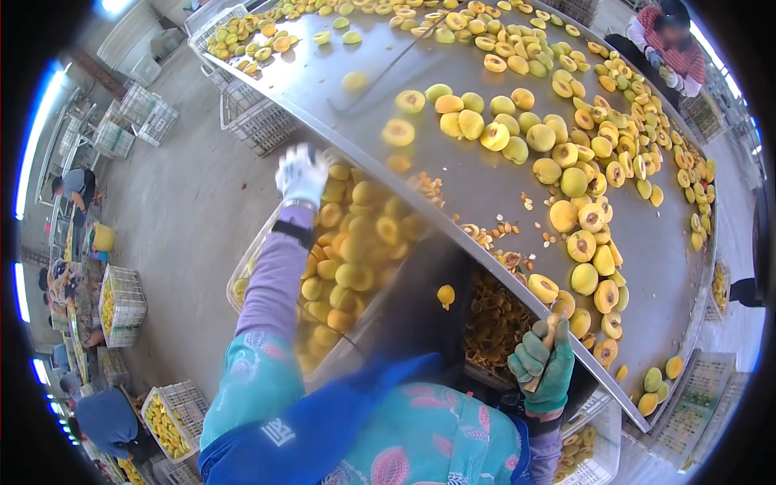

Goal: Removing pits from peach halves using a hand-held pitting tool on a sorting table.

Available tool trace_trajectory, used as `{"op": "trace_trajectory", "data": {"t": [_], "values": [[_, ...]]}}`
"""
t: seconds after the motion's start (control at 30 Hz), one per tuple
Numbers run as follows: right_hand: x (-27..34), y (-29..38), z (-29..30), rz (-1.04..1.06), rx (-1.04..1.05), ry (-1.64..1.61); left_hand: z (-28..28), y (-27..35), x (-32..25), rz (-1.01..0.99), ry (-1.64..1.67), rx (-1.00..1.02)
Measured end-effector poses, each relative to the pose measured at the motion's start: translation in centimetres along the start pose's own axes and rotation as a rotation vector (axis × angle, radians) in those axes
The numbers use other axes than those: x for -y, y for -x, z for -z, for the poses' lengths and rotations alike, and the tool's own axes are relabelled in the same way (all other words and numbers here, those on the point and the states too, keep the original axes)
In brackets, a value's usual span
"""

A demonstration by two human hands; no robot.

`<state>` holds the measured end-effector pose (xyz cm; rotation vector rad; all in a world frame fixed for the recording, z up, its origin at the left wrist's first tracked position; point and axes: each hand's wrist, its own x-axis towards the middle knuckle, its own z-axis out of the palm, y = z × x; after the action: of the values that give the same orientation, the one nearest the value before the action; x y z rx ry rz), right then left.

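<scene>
My left hand (302, 174), in a white glove, is stretched over the far edge of a crate (233, 282) of yellow peach halves (345, 248). It is blurred, and whether it holds anything is hard to tell. My right hand (542, 364), in a green glove, grips a short wooden-handled tool (550, 333) upright at the metal table's rim (485, 260). The tool's working end is unclear against the fruit behind it. Between my hands, a single peach piece (446, 295) shows against a dark surface. Below the rim lies a container of brown pits and scraps (497, 315).
Halved and whole peaches (564, 151) spread across the metal table, with pit fragments (485, 233) near its edge. Another person (670, 48) works at the far side. Plastic crates (257, 118) stand beneath and beside the table. More people (109, 424) and fruit crates (121, 306) are at left.
</scene>
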<state>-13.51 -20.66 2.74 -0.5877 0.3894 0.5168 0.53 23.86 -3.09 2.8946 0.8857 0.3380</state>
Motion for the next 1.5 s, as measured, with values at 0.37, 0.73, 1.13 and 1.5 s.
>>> {"op": "trace_trajectory", "data": {"t": [0.37, 0.73, 1.13, 1.5], "values": [[-1.2, -3.9, -1.1, 0.531, -0.105, 1.279, 3.4, 4.0, -17.7, -0.347, 1.273, 0.878], [-3.1, -3.1, 0.6, 1.153, -0.43, 1.432, 4.1, 21.7, -23.6, -0.896, 1.232, 0.381], [-5.0, 0.0, 1.9, 0.505, -0.19, 0.511, 4.3, 24.0, -24.2, -1.216, 1.053, -0.199], [-6.6, -2.7, 6.3, 0.941, -0.072, 0.984, 4.5, 25.4, -24.1, -0.831, 1.191, 0.199]]}}
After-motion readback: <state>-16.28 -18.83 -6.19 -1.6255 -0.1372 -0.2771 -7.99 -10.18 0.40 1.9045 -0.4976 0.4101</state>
